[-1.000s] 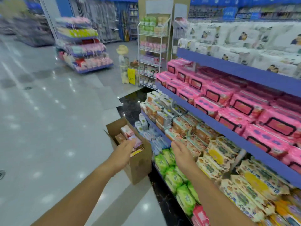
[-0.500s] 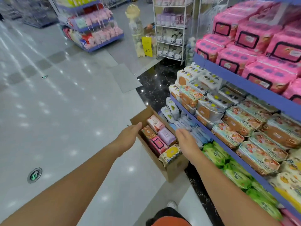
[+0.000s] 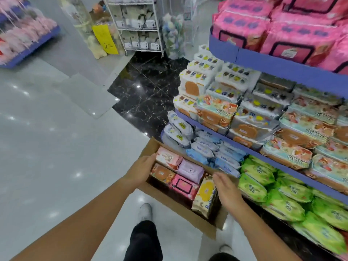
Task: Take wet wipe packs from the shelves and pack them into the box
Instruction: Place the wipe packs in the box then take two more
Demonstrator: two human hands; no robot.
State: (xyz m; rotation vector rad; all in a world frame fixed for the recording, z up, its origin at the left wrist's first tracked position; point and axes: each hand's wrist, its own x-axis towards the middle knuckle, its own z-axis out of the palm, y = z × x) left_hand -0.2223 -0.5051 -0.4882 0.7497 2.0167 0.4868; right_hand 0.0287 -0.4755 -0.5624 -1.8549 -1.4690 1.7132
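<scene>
**Box** (image 3: 188, 217): brown cardboard, open at the top, standing on the floor (image 3: 56, 147) just beside the bottom tier of the shelves (image 3: 282, 65). It holds five wet wipe packs:
- peach pack (image 3: 168, 157) in the far corner, lying flat
- orange pack (image 3: 162, 173) next to it on the left side
- lilac pack (image 3: 190, 169) in the middle
- pink pack (image 3: 183, 185) with a black frame, touching the lilac one
- yellow pack (image 3: 205, 194) standing on edge at the near right end

**Left hand** (image 3: 141, 170): rests on the box's left rim. The fingers (image 3: 151, 159) are stretched out fairly straight and reach towards the peach pack. It holds nothing that can be seen, and the thumb is hidden.

**Right hand** (image 3: 224, 187): hovers over the box's right rim, just beside the yellow pack. The fingers are straight and close together with the palm turned inward, and it carries nothing. Whether it touches the pack cannot be told.

**Shelf stock**
- Top tier: large pink bundles (image 3: 282, 34).
- Middle tier: white packs (image 3: 216, 76) with orange labels, and teal packs (image 3: 293, 151) with a cartoon print.
- Bottom tier: light blue packs (image 3: 212, 153) nearest the box, then green packs (image 3: 273, 191) further right.

**Surroundings**
- The floor is glossy grey tile, with a black marble patch (image 3: 146, 87) beyond the box.
- A white wire rack (image 3: 137, 25) and a yellow sign (image 3: 105, 39) stand at the back.
- The person's black trouser leg (image 3: 143, 240) and white shoe (image 3: 145, 211) show below the box.
</scene>
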